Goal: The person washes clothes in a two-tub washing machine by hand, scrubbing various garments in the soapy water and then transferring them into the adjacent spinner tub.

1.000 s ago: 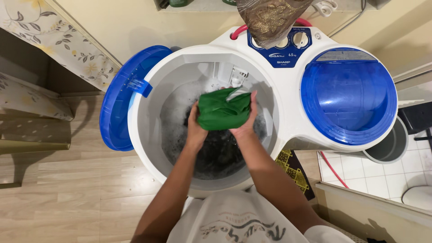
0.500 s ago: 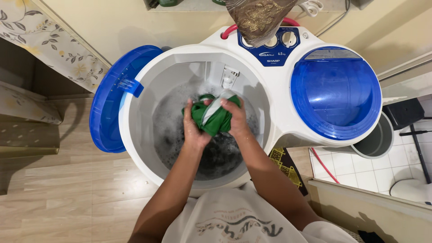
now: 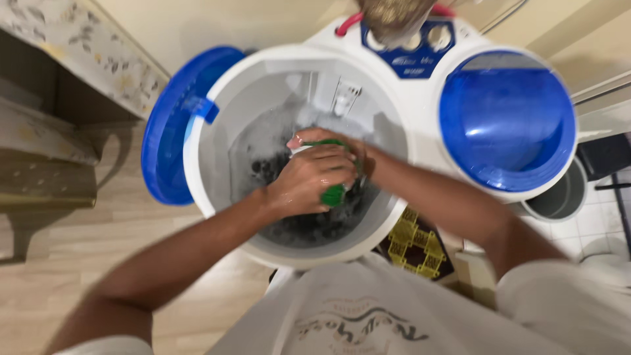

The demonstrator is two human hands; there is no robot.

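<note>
Both hands round balled green cloth, no clear axis.

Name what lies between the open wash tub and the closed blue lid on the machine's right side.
In the head view, only a strip of the washer's white top lies between the wash tub and the closed blue lid; nothing rests on it.

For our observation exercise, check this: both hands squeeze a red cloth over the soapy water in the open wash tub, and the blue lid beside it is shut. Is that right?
Not quite. The cloth is green, not red, as the head view shows. Both the left hand and right hand grip it over the soapy water in the open wash tub, and the blue lid beside it is shut.
</note>
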